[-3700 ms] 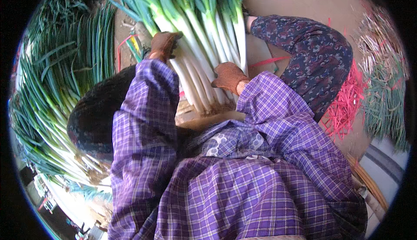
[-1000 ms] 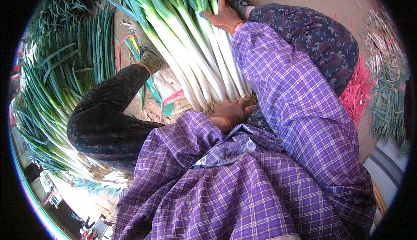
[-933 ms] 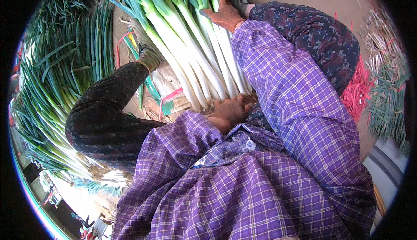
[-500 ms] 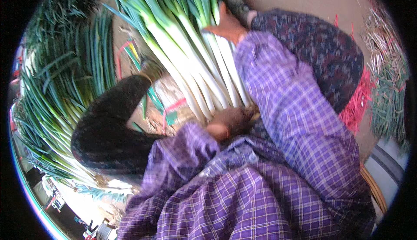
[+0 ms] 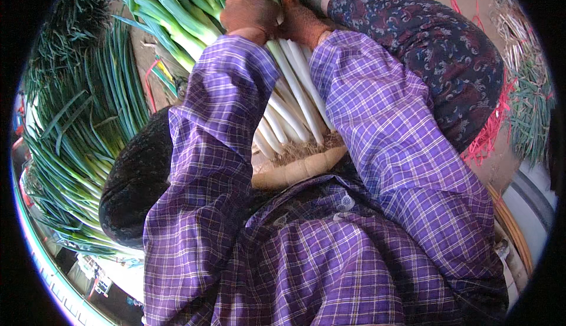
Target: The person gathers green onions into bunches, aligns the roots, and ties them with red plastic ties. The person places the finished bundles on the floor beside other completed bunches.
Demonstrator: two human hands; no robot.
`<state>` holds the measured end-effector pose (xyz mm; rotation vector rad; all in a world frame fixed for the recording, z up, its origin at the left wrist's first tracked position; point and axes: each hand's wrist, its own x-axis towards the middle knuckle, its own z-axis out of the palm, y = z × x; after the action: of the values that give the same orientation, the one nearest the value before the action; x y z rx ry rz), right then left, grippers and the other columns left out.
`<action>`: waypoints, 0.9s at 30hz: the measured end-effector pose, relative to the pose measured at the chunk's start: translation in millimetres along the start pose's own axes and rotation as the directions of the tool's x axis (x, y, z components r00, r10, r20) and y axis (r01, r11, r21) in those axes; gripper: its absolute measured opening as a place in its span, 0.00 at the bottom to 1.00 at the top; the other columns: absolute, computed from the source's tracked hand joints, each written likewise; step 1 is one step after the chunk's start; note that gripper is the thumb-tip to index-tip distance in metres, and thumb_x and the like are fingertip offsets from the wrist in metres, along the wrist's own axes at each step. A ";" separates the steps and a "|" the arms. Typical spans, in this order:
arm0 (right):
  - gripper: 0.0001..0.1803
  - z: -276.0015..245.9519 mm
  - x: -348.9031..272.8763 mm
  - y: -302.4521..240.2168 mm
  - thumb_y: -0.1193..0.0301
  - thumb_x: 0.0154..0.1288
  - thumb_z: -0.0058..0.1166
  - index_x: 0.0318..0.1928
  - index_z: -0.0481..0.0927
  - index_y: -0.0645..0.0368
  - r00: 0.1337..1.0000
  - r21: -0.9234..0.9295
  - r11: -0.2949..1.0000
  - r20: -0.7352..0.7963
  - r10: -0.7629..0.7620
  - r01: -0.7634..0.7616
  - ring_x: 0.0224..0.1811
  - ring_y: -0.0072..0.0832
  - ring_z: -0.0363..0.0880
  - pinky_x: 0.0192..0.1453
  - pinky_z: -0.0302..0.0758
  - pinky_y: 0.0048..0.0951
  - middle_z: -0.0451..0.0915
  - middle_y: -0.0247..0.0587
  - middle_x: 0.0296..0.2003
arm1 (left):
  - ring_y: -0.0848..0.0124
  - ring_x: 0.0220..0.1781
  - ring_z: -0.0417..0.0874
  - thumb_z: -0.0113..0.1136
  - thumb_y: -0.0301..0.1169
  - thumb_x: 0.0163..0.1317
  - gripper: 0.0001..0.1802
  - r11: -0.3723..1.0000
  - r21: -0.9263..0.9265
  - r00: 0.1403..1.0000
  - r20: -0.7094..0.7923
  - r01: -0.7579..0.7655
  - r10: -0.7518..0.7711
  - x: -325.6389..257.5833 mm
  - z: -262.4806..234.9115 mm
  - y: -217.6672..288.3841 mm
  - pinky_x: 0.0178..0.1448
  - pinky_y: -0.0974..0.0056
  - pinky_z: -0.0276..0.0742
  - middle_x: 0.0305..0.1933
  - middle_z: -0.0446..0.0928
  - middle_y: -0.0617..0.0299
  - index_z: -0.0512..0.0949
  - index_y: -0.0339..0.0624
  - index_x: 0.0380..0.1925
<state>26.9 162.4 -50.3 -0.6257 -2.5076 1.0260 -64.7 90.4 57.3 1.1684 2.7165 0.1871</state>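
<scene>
A thick bundle of long green onions (image 5: 298, 72) lies between my legs, with white stems and rootlets towards me and green leaves pointing away. Over its upper part, my left hand (image 5: 250, 15) is closed on the stalks, one finger sticking up. Right beside it, my right hand (image 5: 302, 20) wraps the bundle's right side, thumb up. The two hands meet at the middle of the bundle. Their undersides, and anything thin caught between them, are hidden. The root ends rest by a pale curved edge (image 5: 303, 170) near my lap.
At the left lies a large heap of green onions (image 5: 71, 143). On the right are pink-red plastic strips (image 5: 492, 125) and a pile of thinner, drier onions (image 5: 525, 102). A tan curved rim (image 5: 510, 226) stands at the lower right. My bent legs flank the bundle.
My left hand has moved from the root ends up to the upper stalks, beside the right hand. The right hand has shifted slightly upward. The root ends and pale edge now show.
</scene>
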 end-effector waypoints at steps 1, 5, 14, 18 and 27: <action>0.72 -7.0 -0.8 -5.8 0.45 0.30 0.74 0.68 0.43 0.69 1.000 0.007 1.000 -0.016 -0.005 0.005 0.69 0.55 0.53 0.72 0.52 0.42 0.55 0.64 0.65 | 0.52 0.42 0.83 0.61 0.47 0.53 0.33 1.000 -0.009 1.000 0.003 -0.017 0.017 4.1 -0.8 -3.5 0.41 0.52 0.79 0.38 0.81 0.51 0.62 0.53 0.57; 0.72 8.3 -5.0 -3.6 0.41 0.29 0.72 0.68 0.46 0.70 0.994 -0.075 0.993 -0.069 0.091 -0.096 0.68 0.55 0.54 0.71 0.54 0.40 0.55 0.64 0.65 | 0.42 0.35 0.80 0.56 0.35 0.54 0.38 0.980 -0.199 0.987 -0.157 -0.001 -0.030 5.1 11.6 -18.5 0.38 0.44 0.73 0.31 0.78 0.39 0.56 0.54 0.67; 0.53 -12.4 -6.3 -35.5 0.53 0.41 0.66 0.64 0.56 0.67 0.986 -0.020 0.991 -0.111 0.127 -0.130 0.57 0.54 0.68 0.62 0.64 0.47 0.67 0.62 0.56 | 0.40 0.36 0.79 0.54 0.28 0.51 0.33 0.921 -0.378 0.939 -0.340 -0.098 -0.039 18.9 20.8 -24.8 0.39 0.44 0.73 0.32 0.78 0.36 0.62 0.40 0.61; 0.42 3.2 -5.7 -70.0 0.64 0.49 0.62 0.63 0.59 0.67 0.926 -0.034 0.999 -0.377 0.008 -0.023 0.52 0.52 0.73 0.57 0.70 0.46 0.71 0.61 0.51 | 0.48 0.35 0.81 0.57 0.30 0.51 0.29 0.917 -0.365 0.987 -0.080 -0.158 0.138 15.0 -12.3 -52.4 0.36 0.50 0.75 0.30 0.78 0.38 0.67 0.40 0.56; 0.55 3.4 -5.7 -33.8 0.68 0.42 0.69 0.69 0.50 0.60 0.982 0.276 0.952 -0.093 0.167 -0.135 0.68 0.40 0.56 0.70 0.54 0.36 0.58 0.51 0.65 | 0.73 0.44 0.82 0.53 0.35 0.64 0.14 0.945 0.202 0.963 0.131 -0.258 0.235 -17.2 -272.7 -243.1 0.44 0.65 0.79 0.56 0.75 0.67 0.77 0.50 0.49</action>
<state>21.1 135.9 -29.0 -0.7780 -2.1962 1.3176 -282.6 -100.5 280.4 1.5335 2.5409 -0.1418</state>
